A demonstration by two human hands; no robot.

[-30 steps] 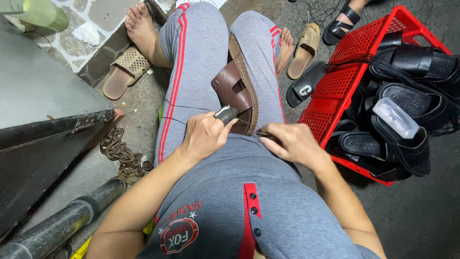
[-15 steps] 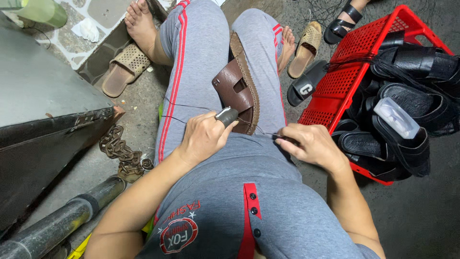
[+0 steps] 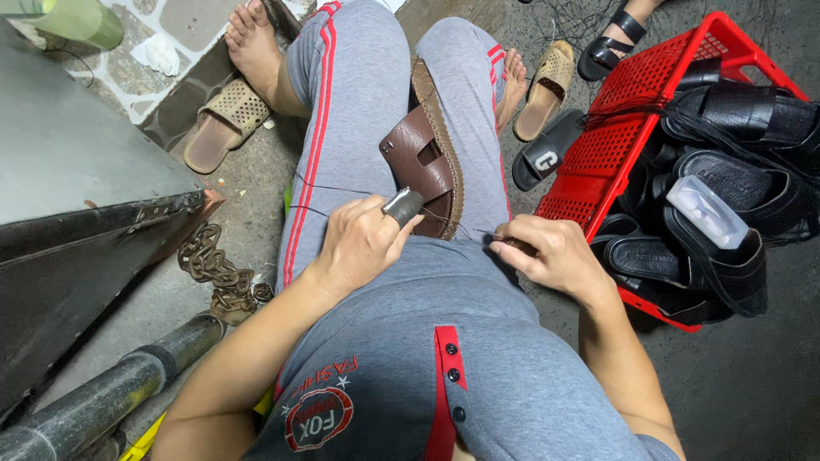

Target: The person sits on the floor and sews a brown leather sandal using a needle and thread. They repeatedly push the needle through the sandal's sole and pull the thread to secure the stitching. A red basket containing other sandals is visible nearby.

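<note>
Stitching looks partway done to my eye: the brown sandal (image 3: 427, 166) lies clamped between my knees with its strap already on the sole, while dark thread (image 3: 342, 189) runs loose across my thigh. My left hand (image 3: 363, 243), fingers curled shut with a metal thimble (image 3: 403, 206) on 1, touches the sandal's near end; my right hand (image 3: 555, 254) pinches what seems a needle. Sandal's long axis runs away from me, toe pointing toward my feet.

the right hand (image 3: 559, 254) has drawn outward to the person's right, away from the left hand (image 3: 363, 243), opening a wider gap between them. a thin dark thread (image 3: 457, 226) now stretches across that gap in front of the brown leather sandal (image 3: 427, 166).
</note>
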